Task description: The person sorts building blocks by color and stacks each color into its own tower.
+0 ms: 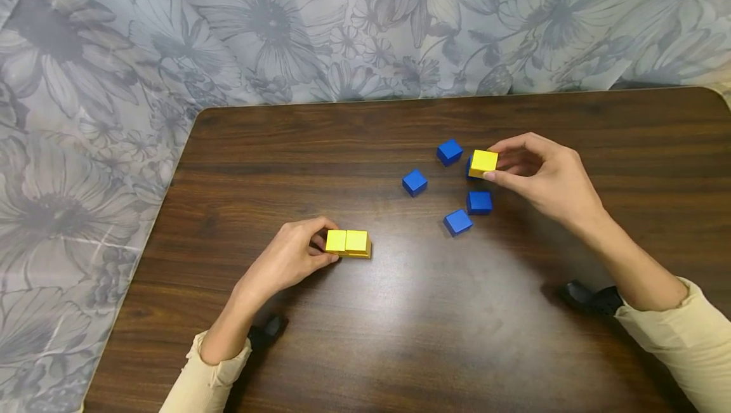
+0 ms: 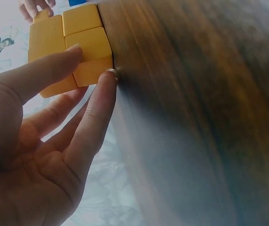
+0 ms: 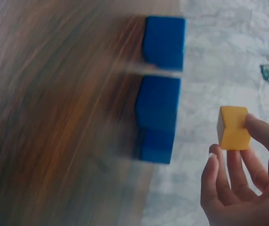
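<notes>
My left hand point(image 1: 291, 251) has its thumb and fingers around the left end of a small stack of yellow blocks point(image 1: 358, 243). In the left wrist view the thumb lies on one yellow block point(image 2: 93, 41) and fingertips touch it from the other side. Farther back and to the right, my right hand point(image 1: 551, 172) pinches a single yellow block point(image 1: 483, 163) between thumb and fingers. In the right wrist view this held yellow block point(image 3: 234, 129) is raised off the table. From the head view it partly covers a blue block point(image 1: 469, 167) beneath.
Several blue blocks lie apart near the right hand, among them a back one point(image 1: 449, 152), a left one point(image 1: 414, 183) and a front one point(image 1: 458, 222). The dark wooden table point(image 1: 400, 349) ends at a flower-patterned cloth point(image 1: 274, 26) behind and at left.
</notes>
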Available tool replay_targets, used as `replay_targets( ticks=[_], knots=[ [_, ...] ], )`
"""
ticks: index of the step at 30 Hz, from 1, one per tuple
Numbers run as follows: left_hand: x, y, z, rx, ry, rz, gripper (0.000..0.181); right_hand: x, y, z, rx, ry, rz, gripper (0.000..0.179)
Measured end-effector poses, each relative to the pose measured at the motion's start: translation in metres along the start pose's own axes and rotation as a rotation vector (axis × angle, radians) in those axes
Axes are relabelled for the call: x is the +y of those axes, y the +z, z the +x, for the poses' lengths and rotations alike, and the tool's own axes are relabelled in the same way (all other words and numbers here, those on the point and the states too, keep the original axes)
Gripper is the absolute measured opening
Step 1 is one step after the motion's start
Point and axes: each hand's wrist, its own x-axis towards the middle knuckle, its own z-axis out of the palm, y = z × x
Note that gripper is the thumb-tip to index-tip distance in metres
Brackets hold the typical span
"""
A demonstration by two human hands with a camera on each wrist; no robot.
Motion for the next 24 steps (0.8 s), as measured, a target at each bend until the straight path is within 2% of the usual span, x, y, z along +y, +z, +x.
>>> replay_targets(
  ticks=[12, 24],
  knots=[
    [0.0, 0.001, 0.0, -0.004, 0.001, -0.001, 0.039, -0.023, 0.027, -0.005, -0.072, -0.147, 0.046, 0.031],
    [-0.001, 0.001, 0.0, -0.002, 0.003, -0.001, 0.039, -0.038, 0.046, -0.01, -0.133, -0.197, 0.111, 0.033]
  ],
)
